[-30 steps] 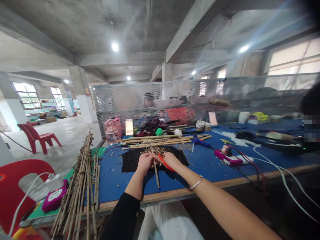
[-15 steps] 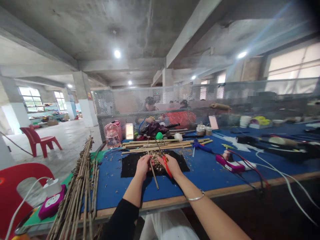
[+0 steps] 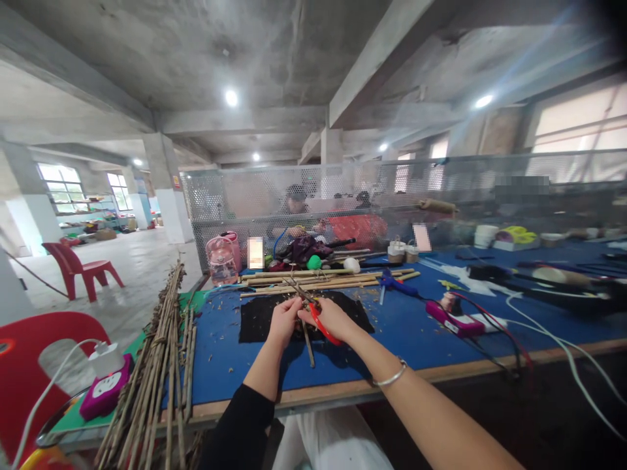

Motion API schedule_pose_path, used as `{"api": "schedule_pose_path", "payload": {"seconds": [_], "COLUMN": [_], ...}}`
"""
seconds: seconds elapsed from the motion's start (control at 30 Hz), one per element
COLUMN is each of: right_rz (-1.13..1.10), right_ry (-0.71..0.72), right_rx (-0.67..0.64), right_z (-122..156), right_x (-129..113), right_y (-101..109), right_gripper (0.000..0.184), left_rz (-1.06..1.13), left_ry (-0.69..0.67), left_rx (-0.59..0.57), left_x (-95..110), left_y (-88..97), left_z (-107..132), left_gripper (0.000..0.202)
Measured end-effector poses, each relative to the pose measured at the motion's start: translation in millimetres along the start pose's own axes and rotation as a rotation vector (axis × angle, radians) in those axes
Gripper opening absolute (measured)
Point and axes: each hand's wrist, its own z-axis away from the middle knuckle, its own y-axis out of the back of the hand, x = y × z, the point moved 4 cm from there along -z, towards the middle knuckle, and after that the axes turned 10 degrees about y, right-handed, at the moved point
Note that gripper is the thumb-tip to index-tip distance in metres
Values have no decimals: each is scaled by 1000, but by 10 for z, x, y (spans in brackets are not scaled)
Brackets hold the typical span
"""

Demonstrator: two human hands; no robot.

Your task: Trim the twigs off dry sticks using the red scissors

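Note:
My left hand [image 3: 283, 322] is closed around a thin bamboo stick [image 3: 308, 343] that slants down toward me over a black cloth [image 3: 255, 316]. Right beside it, my right hand [image 3: 329, 318] grips red-handled scissors [image 3: 319, 324] whose blades meet the stick near the left fingers. Both hands hover above the blue table [image 3: 230, 365], over a scatter of wood chips on the cloth. A silver bangle [image 3: 390, 376] circles my right wrist.
A row of bamboo sticks [image 3: 318, 281] lies behind the cloth. A bundle of twigs [image 3: 157, 365] rests on the table's left end beside a pink power strip [image 3: 102, 395]. A pink glue gun [image 3: 453, 318] with cables lies to the right. People sit behind a mesh screen [image 3: 343, 196]. Red chairs stand left.
Both hands have kept hold of the stick and scissors and shifted slightly; the scissors turned from pointing down to slanting across the stick. The view has drifted a little.

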Motion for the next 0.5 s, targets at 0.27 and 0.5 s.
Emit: {"api": "schedule_pose_path", "payload": {"seconds": [0.27, 0.5], "right_rz": [162, 174], "right_ry": [-52, -128], "right_rx": [36, 31], "right_z": [6, 43], "right_x": [-161, -151], "right_y": [86, 17], "right_gripper": [47, 53], "left_rz": [-20, -33], "left_ry": [-36, -27], "left_rx": [-9, 40], "left_x": [-11, -34], "left_y": [-27, 0], "left_z": [5, -12], "left_gripper": [47, 49]}}
